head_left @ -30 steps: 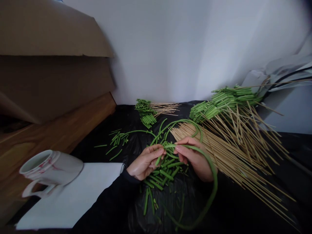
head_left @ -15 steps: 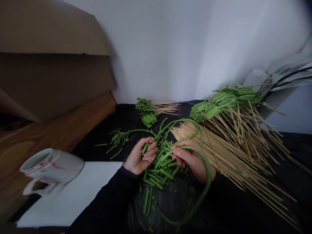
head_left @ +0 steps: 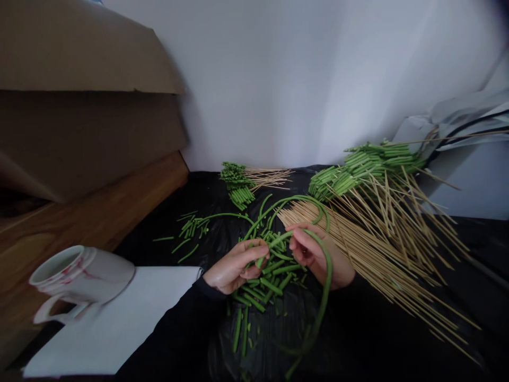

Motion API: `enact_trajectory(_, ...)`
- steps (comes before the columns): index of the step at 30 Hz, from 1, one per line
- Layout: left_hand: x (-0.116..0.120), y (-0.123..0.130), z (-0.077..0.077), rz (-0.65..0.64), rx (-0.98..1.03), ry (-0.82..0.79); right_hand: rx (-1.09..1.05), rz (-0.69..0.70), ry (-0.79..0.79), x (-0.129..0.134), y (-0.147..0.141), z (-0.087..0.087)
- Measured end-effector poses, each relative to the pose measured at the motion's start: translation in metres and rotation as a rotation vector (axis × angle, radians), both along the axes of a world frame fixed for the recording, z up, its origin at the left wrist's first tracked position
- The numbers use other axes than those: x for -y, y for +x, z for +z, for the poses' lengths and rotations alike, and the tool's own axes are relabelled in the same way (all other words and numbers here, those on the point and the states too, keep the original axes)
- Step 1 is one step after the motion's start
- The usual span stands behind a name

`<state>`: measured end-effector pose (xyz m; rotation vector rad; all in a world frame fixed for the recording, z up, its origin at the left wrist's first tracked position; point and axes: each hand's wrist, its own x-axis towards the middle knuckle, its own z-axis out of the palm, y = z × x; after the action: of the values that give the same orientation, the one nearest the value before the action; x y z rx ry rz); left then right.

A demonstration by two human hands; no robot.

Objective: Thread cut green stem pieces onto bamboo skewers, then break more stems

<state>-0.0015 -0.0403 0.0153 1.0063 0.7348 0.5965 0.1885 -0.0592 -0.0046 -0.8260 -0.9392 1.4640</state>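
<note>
A long green bean (head_left: 326, 276) arcs between my two hands and loops down toward the lower edge. My left hand (head_left: 238, 264) pinches its end part, over a heap of short cut bean pieces (head_left: 274, 281). My right hand (head_left: 320, 254) has its thumb and fingers closed on the same bean, just right of the left hand. Behind the hands, more long beans (head_left: 286, 200) curl over the heap. Bare wooden skewers (head_left: 358, 239) lie in a bundle beside my right hand.
Skewered bean bundles lie at the back centre (head_left: 240, 185) and back right (head_left: 366, 164). Some cut pieces (head_left: 191, 225) are scattered to the left. A mug (head_left: 85, 276) stands by a white sheet (head_left: 119, 323); a cardboard box (head_left: 91, 122) is behind.
My left hand has moved toward my right hand and turned, now pinching the long bean. The bean's loop has shifted slightly left.
</note>
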Motion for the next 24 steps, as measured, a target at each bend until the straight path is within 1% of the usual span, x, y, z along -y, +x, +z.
enact_trajectory(2,-0.001,0.000,0.000,-0.007,0.028,0.003,-0.051,-0.027,-0.020,-0.003,0.003,0.000)
enact_trajectory(6,-0.001,-0.001,0.000,-0.004,0.088,-0.024,-0.091,-0.025,-0.057,-0.008,0.006,-0.002)
enact_trajectory(11,-0.005,-0.004,0.002,0.012,0.220,-0.131,-0.179,-0.057,-0.166,-0.010,0.011,0.007)
enact_trajectory(13,-0.006,-0.005,0.002,0.015,0.237,-0.150,-0.192,-0.061,-0.175,-0.010,0.014,0.010)
enact_trajectory(18,-0.004,-0.003,-0.001,-0.007,0.160,-0.085,-0.202,-0.028,-0.196,-0.013,0.018,0.008)
enact_trajectory(24,0.002,0.000,-0.002,-0.147,0.059,-0.042,-0.182,-0.024,-0.158,-0.016,0.025,0.007)
